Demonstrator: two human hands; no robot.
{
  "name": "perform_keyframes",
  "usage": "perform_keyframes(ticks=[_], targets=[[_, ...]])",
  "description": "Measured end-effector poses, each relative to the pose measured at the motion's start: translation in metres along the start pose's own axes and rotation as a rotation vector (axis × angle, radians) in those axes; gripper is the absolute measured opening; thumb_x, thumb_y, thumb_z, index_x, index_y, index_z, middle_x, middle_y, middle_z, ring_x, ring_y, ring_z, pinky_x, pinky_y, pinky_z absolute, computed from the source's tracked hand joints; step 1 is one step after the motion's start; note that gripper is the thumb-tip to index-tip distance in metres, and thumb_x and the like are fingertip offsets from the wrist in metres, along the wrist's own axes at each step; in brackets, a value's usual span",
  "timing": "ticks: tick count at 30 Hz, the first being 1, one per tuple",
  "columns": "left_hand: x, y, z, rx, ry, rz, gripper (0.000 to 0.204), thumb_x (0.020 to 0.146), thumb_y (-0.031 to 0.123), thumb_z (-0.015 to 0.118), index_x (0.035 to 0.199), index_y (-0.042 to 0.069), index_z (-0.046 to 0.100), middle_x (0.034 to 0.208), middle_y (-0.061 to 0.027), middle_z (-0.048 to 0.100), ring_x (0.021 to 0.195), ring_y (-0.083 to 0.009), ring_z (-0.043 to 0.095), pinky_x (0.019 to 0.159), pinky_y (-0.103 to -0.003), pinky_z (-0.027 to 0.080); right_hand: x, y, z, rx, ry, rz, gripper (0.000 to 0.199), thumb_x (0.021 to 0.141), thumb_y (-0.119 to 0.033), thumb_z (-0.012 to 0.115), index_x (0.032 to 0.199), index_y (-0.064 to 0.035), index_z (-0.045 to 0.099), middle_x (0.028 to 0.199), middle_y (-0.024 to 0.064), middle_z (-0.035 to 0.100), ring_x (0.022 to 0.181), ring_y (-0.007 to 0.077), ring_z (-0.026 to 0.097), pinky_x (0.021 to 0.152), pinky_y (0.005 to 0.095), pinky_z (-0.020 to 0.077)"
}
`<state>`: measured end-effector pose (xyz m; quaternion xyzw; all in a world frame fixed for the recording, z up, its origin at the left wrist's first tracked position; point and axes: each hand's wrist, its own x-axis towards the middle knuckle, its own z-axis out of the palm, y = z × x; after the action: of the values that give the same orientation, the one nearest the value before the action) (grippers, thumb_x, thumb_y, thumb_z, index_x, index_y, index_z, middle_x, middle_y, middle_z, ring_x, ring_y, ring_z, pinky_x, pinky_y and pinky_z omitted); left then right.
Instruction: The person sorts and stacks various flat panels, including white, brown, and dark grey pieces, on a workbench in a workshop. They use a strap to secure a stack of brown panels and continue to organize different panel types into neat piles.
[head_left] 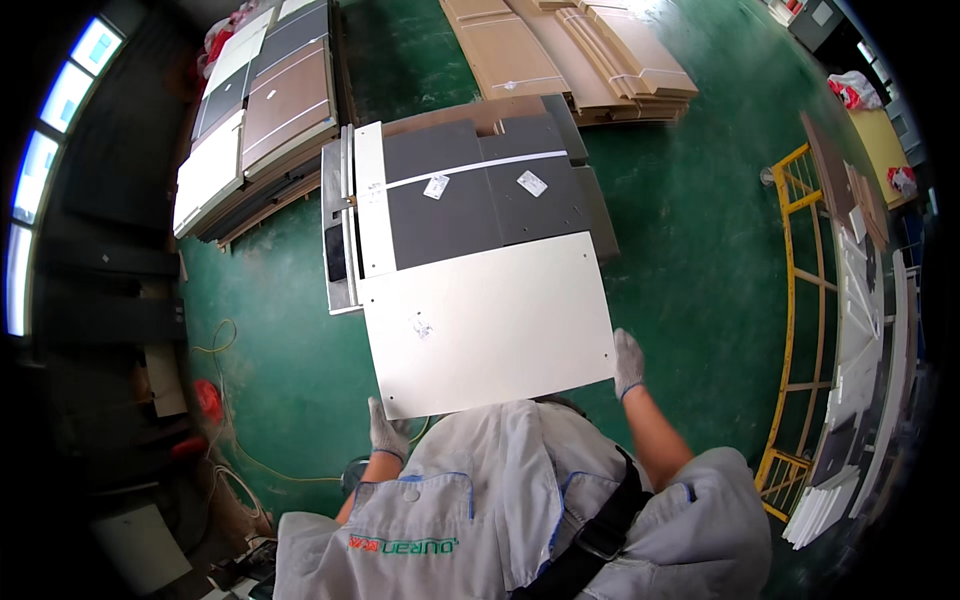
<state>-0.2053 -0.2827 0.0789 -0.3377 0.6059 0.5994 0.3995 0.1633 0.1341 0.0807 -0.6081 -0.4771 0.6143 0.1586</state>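
Now both hands (pixel 505 400) at white panel (pixel 490 325) corners.

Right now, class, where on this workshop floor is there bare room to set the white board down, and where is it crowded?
Bare green floor lies between the panel stack and the yellow rack. Crowded: the left floor with cables, and the stacks behind.

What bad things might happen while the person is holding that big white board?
The white board is wide, and the gloved left hand and right hand grip only its near corners, so it might tip or slip. Its far edge sits over the stack of grey panels, so it may scrape them or push loose ones off. Yellowish cables lie on the green floor near the person's left side, so a step that way could mean a trip.
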Motion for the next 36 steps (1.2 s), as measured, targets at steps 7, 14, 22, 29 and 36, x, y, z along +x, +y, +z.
perform_keyframes(ticks=[7, 14, 22, 29, 36], targets=[[-0.014, -0.035, 0.071, -0.446, -0.293, 0.139, 0.068, 0.097, 0.071, 0.051, 0.146, 0.024, 0.055, 0.145, -0.0079, 0.059, 0.132, -0.0357, 0.055, 0.107, -0.059, 0.047, -0.009, 0.044, 0.032, 1.044, -0.129, 0.287, 0.096, 0.093, -0.080, 0.053, 0.154, -0.0076, 0.048, 0.154, 0.0109, 0.055, 0.138, 0.0320, 0.053, 0.119, 0.0491, 0.0385], [-0.020, -0.068, 0.087, -0.479, -0.285, 0.086, 0.060, 0.098, 0.058, 0.062, 0.144, 0.020, 0.054, 0.142, -0.0087, 0.060, 0.130, -0.0359, 0.057, 0.109, -0.060, 0.047, -0.036, 0.045, 0.015, 0.870, -0.157, 0.153, 0.066, 0.094, -0.045, 0.075, 0.143, -0.0080, 0.052, 0.139, 0.0124, 0.060, 0.127, 0.0312, 0.059, 0.106, 0.0571, 0.0478], [-0.020, -0.062, 0.095, -0.478, -0.237, 0.046, 0.055, 0.100, 0.055, 0.062, 0.142, 0.020, 0.056, 0.140, -0.0078, 0.061, 0.131, -0.0350, 0.056, 0.112, -0.059, 0.044, -0.036, 0.031, 0.011, 0.598, -0.147, 0.130, 0.039, 0.091, -0.019, 0.076, 0.126, -0.0105, 0.061, 0.114, 0.0049, 0.066, 0.103, 0.0229, 0.066, 0.082, 0.0478, 0.0585], [-0.042, -0.060, 0.108, -0.483, -0.300, 0.002, 0.055, 0.102, 0.054, 0.057, 0.143, 0.017, 0.055, 0.140, -0.0098, 0.062, 0.130, -0.0352, 0.057, 0.110, -0.060, 0.045, -0.026, 0.018, -0.006, 0.668, -0.161, 0.109, 0.029, 0.094, -0.008, 0.069, 0.122, -0.0043, 0.062, 0.108, 0.0087, 0.068, 0.099, 0.0257, 0.070, 0.084, 0.0476, 0.0623], [-0.017, 0.014, 0.209, -0.404, -0.226, 0.083, 0.058, 0.101, 0.058, 0.057, 0.144, 0.018, 0.055, 0.143, -0.0088, 0.059, 0.128, -0.0330, 0.058, 0.108, -0.062, 0.045, 0.051, -0.086, 0.025, 0.541, -0.155, 0.142, 0.033, 0.092, -0.030, 0.076, 0.120, -0.0166, 0.066, 0.107, 0.0036, 0.069, 0.088, 0.0208, 0.067, 0.068, 0.0375, 0.0551]])
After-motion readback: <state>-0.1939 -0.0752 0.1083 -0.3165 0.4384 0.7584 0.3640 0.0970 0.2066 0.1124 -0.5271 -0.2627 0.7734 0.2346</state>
